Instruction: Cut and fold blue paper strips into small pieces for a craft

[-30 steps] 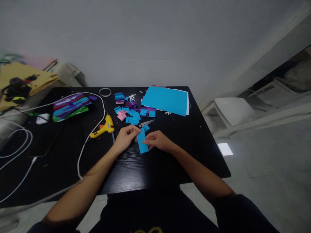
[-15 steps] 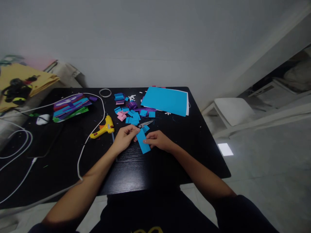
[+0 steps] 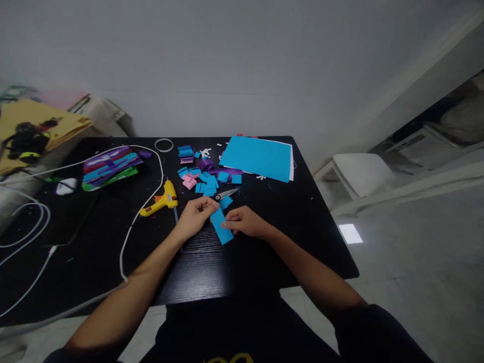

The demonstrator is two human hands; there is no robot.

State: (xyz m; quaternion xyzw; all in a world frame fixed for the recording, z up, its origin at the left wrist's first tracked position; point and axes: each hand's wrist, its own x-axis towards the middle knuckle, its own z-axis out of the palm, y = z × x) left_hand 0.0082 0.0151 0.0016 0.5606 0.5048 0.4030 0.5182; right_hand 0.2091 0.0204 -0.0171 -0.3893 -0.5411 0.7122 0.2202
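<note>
A blue paper strip [image 3: 221, 227] slants between my hands above the black table. My left hand [image 3: 196, 214] pinches its upper end between thumb and fingers. On the strip's right edge, my right hand [image 3: 244, 221] has closed its thumb and fingers. Just beyond lie a pair of scissors [image 3: 228, 193], blades pointing right, and a small blue paper piece [image 3: 226, 202]. Further back are several cut blue paper squares [image 3: 209, 182] and some pink paper pieces [image 3: 189, 180].
A yellow glue gun [image 3: 162, 200] rests left of my hands, beside a white cable [image 3: 130, 229]. Blue sheets [image 3: 259, 157] lie at the back right. Colored folded strips [image 3: 111, 169] are stacked at the left. A white stool [image 3: 357, 174] stands right of the table [image 3: 302, 242].
Both hands and the blue paper strip have shifted slightly toward me. The small blue piece behind the strip shows more. My grip on the strip looks the same.
</note>
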